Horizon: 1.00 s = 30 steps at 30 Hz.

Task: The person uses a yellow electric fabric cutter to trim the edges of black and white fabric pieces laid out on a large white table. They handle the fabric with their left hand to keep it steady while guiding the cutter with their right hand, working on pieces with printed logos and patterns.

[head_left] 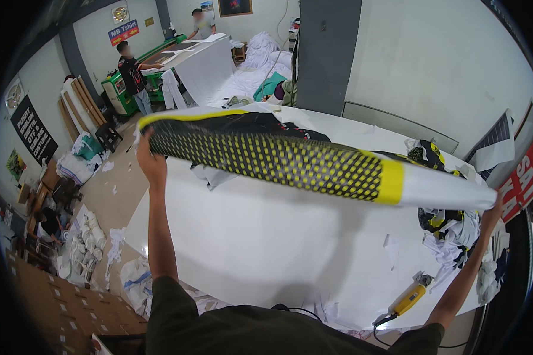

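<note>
Head view: cloth (pixel 266 161) held taut above table (pixel 249 242); left hand (pixel 150 155) and right hand (pixel 491 212) each grasp an end. Lowered carelessly, it could catch the cutter (pixel 410 300) or a loose scrap (pixel 391 251); uneven pull could crease it.

The left fingers (pixel 146 144), left of the frame's centre, and the right fingers (pixel 495 206), toward its right edge, are holding a yellow-dotted black fabric (pixel 266 161) above the white table (pixel 260 248), while a yellow power tool (pixel 410 300) is lying at lower right.
</note>
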Each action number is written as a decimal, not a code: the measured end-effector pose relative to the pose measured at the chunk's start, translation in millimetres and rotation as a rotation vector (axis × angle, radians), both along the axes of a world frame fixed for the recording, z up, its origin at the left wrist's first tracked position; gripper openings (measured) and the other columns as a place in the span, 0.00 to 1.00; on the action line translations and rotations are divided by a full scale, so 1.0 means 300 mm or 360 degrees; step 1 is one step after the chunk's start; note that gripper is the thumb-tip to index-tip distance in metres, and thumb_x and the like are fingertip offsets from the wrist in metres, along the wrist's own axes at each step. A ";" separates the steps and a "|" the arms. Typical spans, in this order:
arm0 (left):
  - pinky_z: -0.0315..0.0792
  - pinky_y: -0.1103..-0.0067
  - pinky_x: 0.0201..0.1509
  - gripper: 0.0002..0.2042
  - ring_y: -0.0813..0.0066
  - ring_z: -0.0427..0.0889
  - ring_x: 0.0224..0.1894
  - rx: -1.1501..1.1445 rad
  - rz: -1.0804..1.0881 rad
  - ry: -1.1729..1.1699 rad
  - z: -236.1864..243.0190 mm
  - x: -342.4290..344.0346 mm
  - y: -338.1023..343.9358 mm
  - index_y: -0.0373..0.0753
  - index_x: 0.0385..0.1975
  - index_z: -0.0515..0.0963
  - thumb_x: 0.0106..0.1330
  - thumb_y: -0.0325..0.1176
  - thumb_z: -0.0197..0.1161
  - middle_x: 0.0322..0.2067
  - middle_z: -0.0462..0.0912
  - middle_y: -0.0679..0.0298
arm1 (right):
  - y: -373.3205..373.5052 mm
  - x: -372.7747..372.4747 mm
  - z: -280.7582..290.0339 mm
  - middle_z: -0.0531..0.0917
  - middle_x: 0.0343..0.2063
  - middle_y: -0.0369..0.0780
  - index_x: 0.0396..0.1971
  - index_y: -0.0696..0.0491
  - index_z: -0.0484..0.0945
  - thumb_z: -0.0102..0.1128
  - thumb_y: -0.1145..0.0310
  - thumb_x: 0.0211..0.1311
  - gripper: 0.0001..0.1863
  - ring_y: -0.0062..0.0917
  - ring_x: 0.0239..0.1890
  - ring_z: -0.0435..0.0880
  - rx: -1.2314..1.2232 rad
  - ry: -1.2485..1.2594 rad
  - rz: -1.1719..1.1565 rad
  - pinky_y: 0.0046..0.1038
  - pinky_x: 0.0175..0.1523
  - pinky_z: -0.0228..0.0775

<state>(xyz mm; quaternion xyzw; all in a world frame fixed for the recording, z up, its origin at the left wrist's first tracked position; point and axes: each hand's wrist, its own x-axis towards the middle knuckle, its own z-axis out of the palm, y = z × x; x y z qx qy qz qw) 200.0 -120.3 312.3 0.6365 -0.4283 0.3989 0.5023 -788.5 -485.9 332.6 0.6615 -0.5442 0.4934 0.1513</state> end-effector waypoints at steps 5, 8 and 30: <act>0.70 0.57 0.64 0.23 0.41 0.79 0.57 0.0661 0.0160 0.0212 -0.422 -0.062 0.113 0.33 0.53 0.81 0.55 0.15 0.52 0.58 0.79 0.41 | 0.007 -0.014 -0.358 0.82 0.56 0.55 0.63 0.60 0.74 0.45 0.87 0.59 0.30 0.47 0.63 0.79 0.0429 0.0447 0.0034 0.39 0.71 0.65; 0.73 0.58 0.59 0.13 0.44 0.80 0.56 0.0969 0.0229 0.0078 -0.611 -0.097 0.116 0.31 0.49 0.81 0.67 0.22 0.55 0.59 0.80 0.44 | -0.027 0.028 -0.531 0.84 0.51 0.54 0.57 0.58 0.79 0.47 0.87 0.58 0.26 0.50 0.59 0.80 0.0411 0.0417 0.0189 0.41 0.67 0.69; 0.55 0.44 0.73 0.32 0.43 0.58 0.76 0.2014 -0.0152 0.0838 -1.030 -0.272 0.081 0.41 0.72 0.64 0.71 0.45 0.62 0.75 0.57 0.43 | 0.296 0.587 -0.991 0.76 0.62 0.48 0.64 0.52 0.71 0.68 0.66 0.61 0.31 0.47 0.64 0.74 0.1228 0.0548 0.0318 0.47 0.66 0.69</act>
